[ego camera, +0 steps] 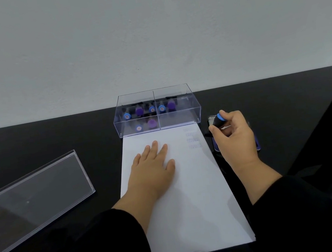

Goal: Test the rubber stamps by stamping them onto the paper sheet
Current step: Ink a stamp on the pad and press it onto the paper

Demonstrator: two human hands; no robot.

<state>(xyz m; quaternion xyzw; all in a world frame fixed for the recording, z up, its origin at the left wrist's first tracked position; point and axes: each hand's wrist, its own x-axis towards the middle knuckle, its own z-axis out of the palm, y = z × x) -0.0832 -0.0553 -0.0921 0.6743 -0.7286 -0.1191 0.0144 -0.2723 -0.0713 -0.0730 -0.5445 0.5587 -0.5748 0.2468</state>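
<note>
Paper [192,197] lies at the near edge of the desk [34,140], long side running away from the person. Thin and light, likely to slide or curl, so it needs pinning flat. Left hand [153,168] rests on it palm down, fingers straight and slightly apart, near the sheet's far half. Faint stamp marks [193,138] sit in a column at the far right corner of the sheet.

Right hand [234,135] is just off the sheet's right edge, over the ink pad [257,145]; fingers curl round a stamp [218,121]. Stamp: small, rigid, probably light; best gripped by the dark tapered handle below the blue cap, face down.

Lid [32,200], clear, lies at the left edge, holding nothing visible.

Box [156,110], clear, two compartments, touches the sheet's far edge. Left compartment: five stamps, blue and purple caps. Right: two.
</note>
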